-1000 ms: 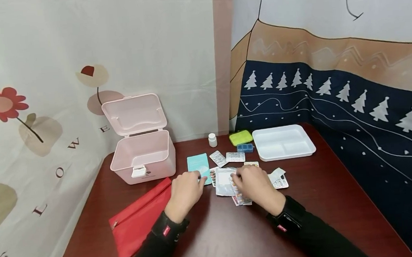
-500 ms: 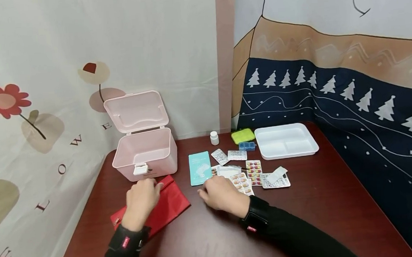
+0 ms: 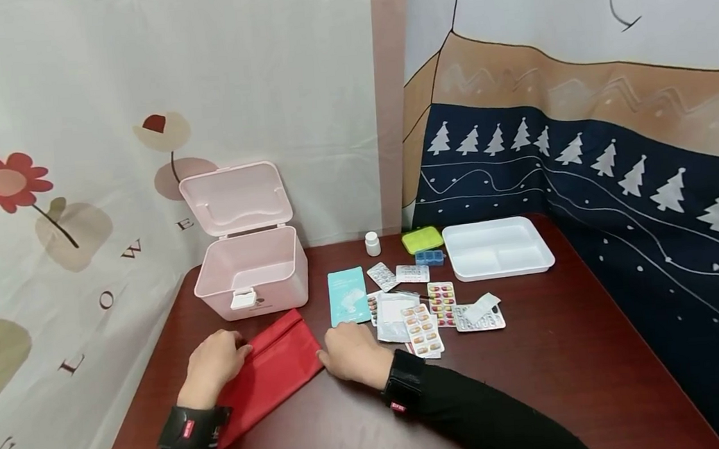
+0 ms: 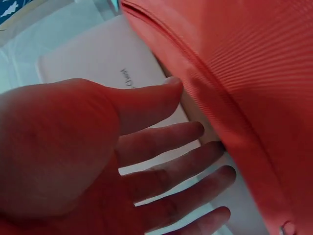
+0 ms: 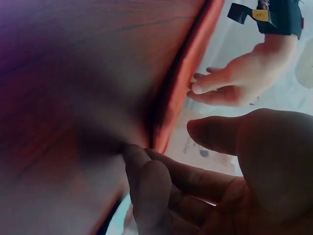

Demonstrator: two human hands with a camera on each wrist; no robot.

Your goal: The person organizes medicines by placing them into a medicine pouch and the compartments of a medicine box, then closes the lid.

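On the left part of the table (image 3: 562, 349), the two hands are well apart, at opposite sides of the red pouch (image 3: 276, 369). The left hand (image 3: 215, 363) has its fingers stretched out and its thumb tip at the pouch's zipper (image 4: 230, 100) edge; whether it touches the fabric cannot be told. The right hand (image 3: 356, 353) is at the pouch's right corner, fingers loosely bent and thumb spread away from them, so it does not appear to grip anything.

The pouch lies near the front of the pink box (image 3: 276, 286), whose lid (image 3: 239, 198) is raised. That much is done; work on the pouch itself seems barely begun. Whether its zip is closed, or what it holds, does not show.

Everything to the right looks left to deal with, lying loose outside pouch and box: a teal packet (image 3: 347, 295), a pale sachet (image 3: 394, 319), an orange-capsule pack (image 3: 422, 330) partly over it, a pink-and-yellow pack (image 3: 442, 304), and a silver pack (image 3: 463, 319) under a white strip (image 3: 483, 307). Farther off are two small blister packs (image 3: 412, 274), a white bottle (image 3: 372, 243), a blue pill case (image 3: 429, 258), a green lid-like piece (image 3: 422, 239) and a white tray (image 3: 503, 272).
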